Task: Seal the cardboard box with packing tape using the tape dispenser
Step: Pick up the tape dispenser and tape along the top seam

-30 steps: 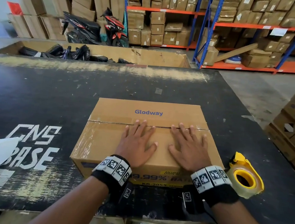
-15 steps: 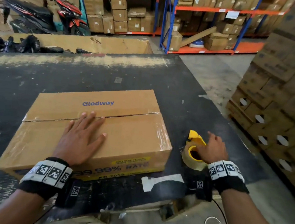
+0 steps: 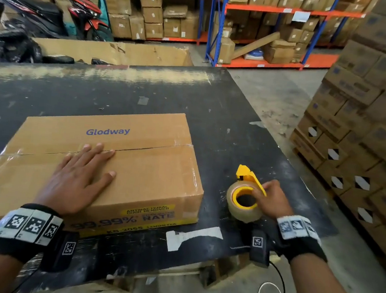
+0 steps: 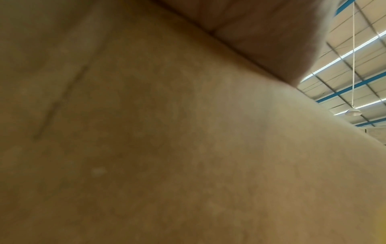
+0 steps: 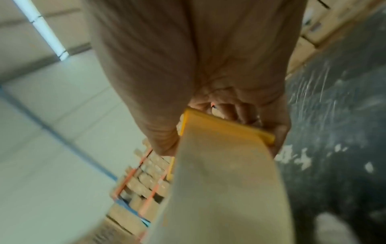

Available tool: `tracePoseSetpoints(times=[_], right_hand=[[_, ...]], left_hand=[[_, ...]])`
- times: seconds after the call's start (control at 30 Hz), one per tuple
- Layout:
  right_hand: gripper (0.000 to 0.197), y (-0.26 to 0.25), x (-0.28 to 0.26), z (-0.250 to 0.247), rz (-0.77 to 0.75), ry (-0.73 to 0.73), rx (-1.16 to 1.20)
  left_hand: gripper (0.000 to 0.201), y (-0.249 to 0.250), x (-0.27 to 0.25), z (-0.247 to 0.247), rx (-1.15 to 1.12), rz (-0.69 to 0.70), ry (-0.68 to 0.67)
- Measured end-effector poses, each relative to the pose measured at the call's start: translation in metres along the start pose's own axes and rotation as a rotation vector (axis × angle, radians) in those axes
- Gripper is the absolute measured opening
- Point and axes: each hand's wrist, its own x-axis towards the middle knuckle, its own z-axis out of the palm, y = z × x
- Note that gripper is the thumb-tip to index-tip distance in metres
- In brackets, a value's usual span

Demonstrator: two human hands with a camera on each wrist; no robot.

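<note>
Now that the right hand (image 3: 272, 200) has left the Glodway cardboard box (image 3: 139, 172) and grips the yellow tape dispenser (image 3: 244, 194) at its right, taping can begin; the left hand (image 3: 79, 174) stays flat, fingers straight, across the untaped flap seam (image 3: 155, 147).

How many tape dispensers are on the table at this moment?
1. The tape dispenser sits on the table just right of the box, gripped by the right hand. None other shows, though the table's left end is out of frame.

The box (image 3: 121, 163) is brown with blue letters. At its three o'clock, the tape dispenser (image 3: 246, 192) is yellow. The table (image 3: 213, 115) is black.
</note>
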Motion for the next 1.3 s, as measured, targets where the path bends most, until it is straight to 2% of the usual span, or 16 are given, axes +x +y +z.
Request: tracePoseSetpoints(times=[0.1, 0.17, 0.27, 0.43, 0.53, 0.67, 0.8, 0.9, 0.97, 1.07, 1.23, 1.3], right_hand=[[0.045, -0.019, -0.013, -0.025, -0.095, 0.014, 0.266], [0.053, -0.053, -0.024, -0.040, -0.230, 0.001, 0.303], [0.051, -0.113, -0.034, -0.052, -0.481, -0.016, 0.327], [0.060, -0.224, -0.034, -0.002, -0.869, -0.139, 0.182], [0.059, -0.270, -0.041, 0.040, -1.010, -0.255, 0.030], [0.058, -0.294, -0.041, 0.074, -1.080, -0.370, -0.207], [0.051, -0.294, -0.035, 0.081, -1.073, -0.344, -0.293], [0.048, -0.292, -0.032, 0.081, -1.063, -0.322, -0.353], [0.046, -0.295, -0.030, 0.081, -1.051, -0.329, -0.359], [0.047, -0.313, -0.039, 0.092, -1.074, -0.345, -0.365], [0.045, -0.373, -0.078, 0.160, -1.199, -0.428, -0.204], [0.044, -0.393, -0.092, 0.188, -1.234, -0.477, -0.165]], left_hand=[[0.074, 0.004, -0.001, -0.001, -0.004, -0.014, 0.007], [0.073, 0.005, -0.002, -0.003, -0.013, -0.023, 0.015], [0.071, 0.008, -0.001, -0.002, -0.023, -0.008, 0.010], [0.071, 0.007, -0.001, -0.004, -0.042, -0.023, -0.003], [0.071, 0.008, -0.003, -0.005, -0.041, -0.030, 0.008], [0.070, 0.009, -0.003, -0.006, -0.052, -0.037, 0.013], [0.073, 0.009, -0.007, -0.010, -0.105, -0.054, 0.014], [0.081, -0.024, -0.018, -0.029, -0.132, -0.150, -0.021], [0.083, -0.059, -0.027, -0.044, -0.079, -0.184, 0.002], [0.080, -0.103, -0.041, -0.059, -0.030, -0.154, -0.023], [0.082, -0.135, -0.042, -0.067, -0.069, -0.037, -0.095], [0.074, -0.146, -0.039, -0.075, -0.118, -0.012, -0.102]])
